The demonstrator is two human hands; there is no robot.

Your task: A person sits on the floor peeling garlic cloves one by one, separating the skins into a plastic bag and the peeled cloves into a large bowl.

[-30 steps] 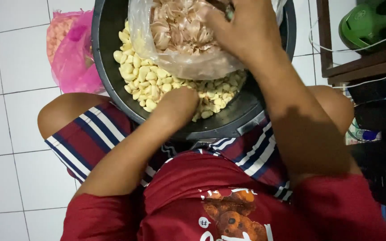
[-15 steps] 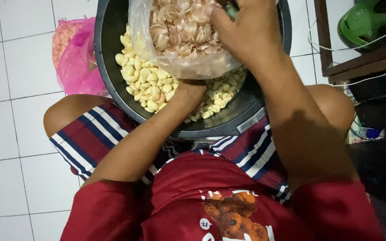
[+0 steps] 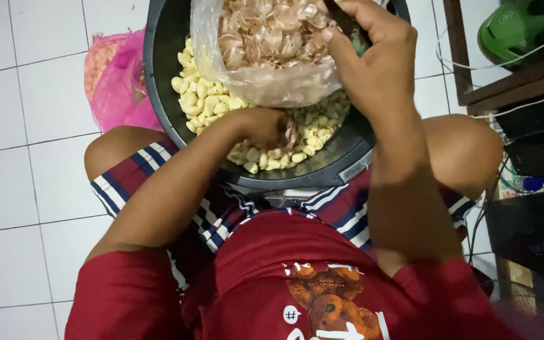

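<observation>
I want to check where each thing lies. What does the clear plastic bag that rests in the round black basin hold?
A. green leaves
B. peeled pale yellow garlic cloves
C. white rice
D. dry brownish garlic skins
D: the clear plastic bag in the round black basin shows papery brownish garlic skins; the peeled pale yellow garlic cloves lie loose beneath it.

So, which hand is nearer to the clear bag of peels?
Right. The right hand touches the clear bag of peels at its edge; the left hand lies below it, on the peeled cloves.
</observation>
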